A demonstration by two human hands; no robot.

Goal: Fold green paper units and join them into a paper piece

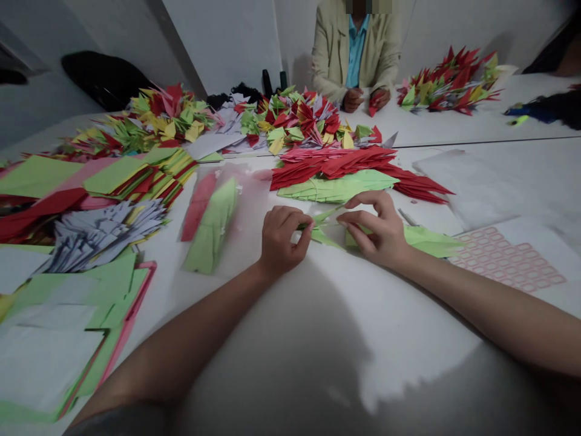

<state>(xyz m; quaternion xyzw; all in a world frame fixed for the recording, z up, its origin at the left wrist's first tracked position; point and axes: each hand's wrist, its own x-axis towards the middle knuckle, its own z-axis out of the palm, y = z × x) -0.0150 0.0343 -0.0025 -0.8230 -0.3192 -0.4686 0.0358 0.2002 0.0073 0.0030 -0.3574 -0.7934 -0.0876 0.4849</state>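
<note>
My left hand [284,239] and my right hand [374,231] pinch a small folded piece of light green paper [324,225] between them, its pointed flaps sticking out between my fingers. Just beyond my right hand lies a pile of green folded paper [336,186], under a heap of red folded pieces [333,165]. Under my right wrist, a flat green folded piece [424,241] rests on the table. To the left of my left hand lies a clear plastic bag [211,221] holding green and red paper.
Heaps of folded red, yellow, green and grey paper cover the white table [454,124]. Stacks of coloured sheets [77,303] fill the left side. A pink-patterned sheet [506,260] lies at right. A co-worker in a beige jacket [356,54] folds red paper across the table.
</note>
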